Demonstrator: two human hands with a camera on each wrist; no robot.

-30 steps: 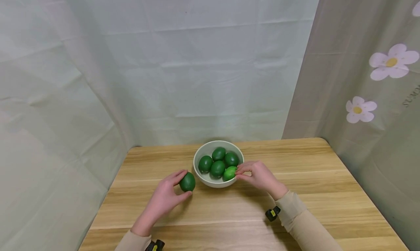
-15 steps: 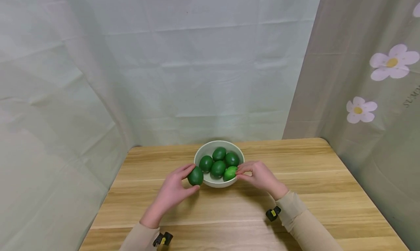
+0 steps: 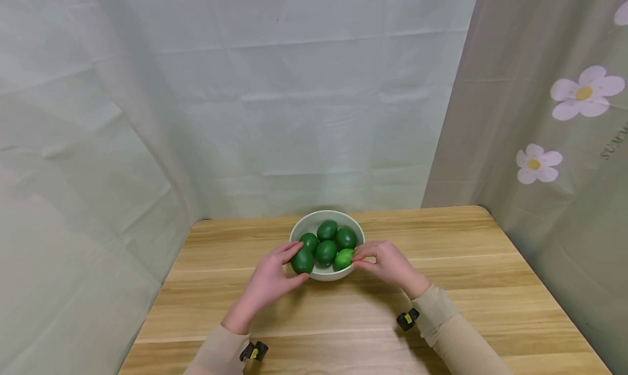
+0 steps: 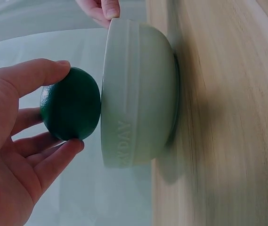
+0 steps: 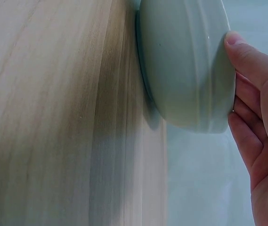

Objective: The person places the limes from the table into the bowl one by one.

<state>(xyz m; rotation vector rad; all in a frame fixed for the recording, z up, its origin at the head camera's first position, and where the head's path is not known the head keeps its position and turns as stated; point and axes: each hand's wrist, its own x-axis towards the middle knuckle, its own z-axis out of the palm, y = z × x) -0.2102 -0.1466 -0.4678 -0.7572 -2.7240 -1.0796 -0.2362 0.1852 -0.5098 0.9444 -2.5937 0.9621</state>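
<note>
A pale green bowl (image 3: 330,276) stands near the table's back edge with several dark green avocados (image 3: 326,230) inside. My left hand (image 3: 273,277) holds another dark green avocado (image 3: 302,261) between thumb and fingers at the bowl's left front rim. In the left wrist view this avocado (image 4: 72,104) is level with the rim, its lower side at or against it. At the right front rim, my right hand (image 3: 385,261) pinches the end of a bright green lime (image 3: 344,259) lying in the bowl. From the right wrist, the bowl's wall (image 5: 190,66) hides the lime, and the thumb lies at the rim.
The wooden table (image 3: 333,331) spreads out in front of the bowl and to both sides. Pale curtains (image 3: 314,119) hang right behind the table, with a flowered one (image 3: 564,211) on the right.
My left hand has carried its avocado right and slightly up the view, from beside the bowl to its left front rim. My right hand has stayed on the lime.
</note>
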